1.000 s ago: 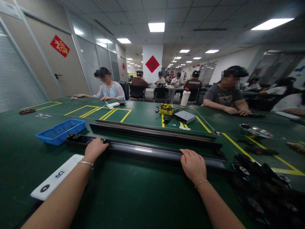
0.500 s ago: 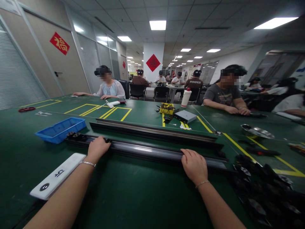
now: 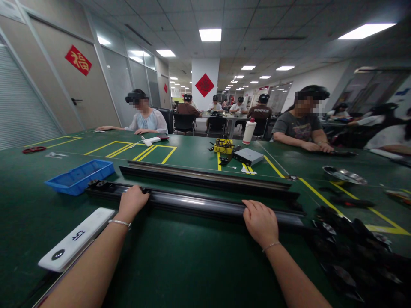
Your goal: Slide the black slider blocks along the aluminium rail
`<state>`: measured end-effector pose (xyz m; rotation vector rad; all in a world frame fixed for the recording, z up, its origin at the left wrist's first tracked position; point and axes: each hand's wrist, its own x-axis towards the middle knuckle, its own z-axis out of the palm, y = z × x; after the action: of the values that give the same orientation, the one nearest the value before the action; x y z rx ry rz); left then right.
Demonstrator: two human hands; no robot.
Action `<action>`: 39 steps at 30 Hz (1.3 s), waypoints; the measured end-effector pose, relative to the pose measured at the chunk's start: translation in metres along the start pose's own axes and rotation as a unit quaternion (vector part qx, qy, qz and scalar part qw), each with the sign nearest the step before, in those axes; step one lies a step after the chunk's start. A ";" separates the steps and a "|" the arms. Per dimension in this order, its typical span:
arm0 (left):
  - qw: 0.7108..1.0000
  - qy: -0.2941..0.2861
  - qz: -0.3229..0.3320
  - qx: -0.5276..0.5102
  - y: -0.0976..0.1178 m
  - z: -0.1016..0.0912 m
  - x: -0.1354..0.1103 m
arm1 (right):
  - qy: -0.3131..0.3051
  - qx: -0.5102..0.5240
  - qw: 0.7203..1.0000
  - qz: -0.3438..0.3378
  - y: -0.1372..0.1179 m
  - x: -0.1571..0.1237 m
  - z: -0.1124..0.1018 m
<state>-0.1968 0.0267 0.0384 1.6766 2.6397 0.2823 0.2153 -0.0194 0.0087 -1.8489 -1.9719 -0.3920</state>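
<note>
A long black rail (image 3: pixel 199 202) with a shiny grooved channel lies across the green table in front of me. Toward its left end, my left hand (image 3: pixel 133 202) is closed at the channel, its fingertips at a small black piece (image 3: pixel 146 191) that is partly hidden. My right hand (image 3: pixel 260 220) grips the rail nearer its right end, fingers over the top and thumb out of sight. Small dark parts (image 3: pixel 99 184) sit at the rail's left end. Just behind lies a second black rail (image 3: pixel 205 177), untouched.
A blue tray (image 3: pixel 80 175) is at the left, and a white power bank (image 3: pixel 77 239) lies by my left forearm. Many black parts (image 3: pixel 356 256) are heaped at the right. Farther back are a metal bowl (image 3: pixel 345 174), a grey box (image 3: pixel 248 156) and two seated people.
The view has shifted slightly. Both hands keep nearly the same places on the rail, with the left fingertips still at the small black piece.
</note>
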 end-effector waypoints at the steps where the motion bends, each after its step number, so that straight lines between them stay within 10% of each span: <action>1: 1.000 0.004 -0.001 0.001 0.000 0.001 0.000 | 0.002 0.000 1.000 0.000 0.000 0.000 0.000; 28: 0.999 0.031 0.000 -0.027 -0.006 0.013 0.006 | 0.016 0.001 1.000 -0.005 0.000 -0.001 0.000; 39: 0.999 0.027 0.002 -0.043 0.026 0.017 -0.016 | 0.017 0.002 1.000 -0.004 0.000 0.000 0.001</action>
<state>-0.1648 0.0253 0.0237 1.6733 2.6211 0.4411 0.2152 -0.0191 0.0076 -1.8201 -1.9563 -0.4196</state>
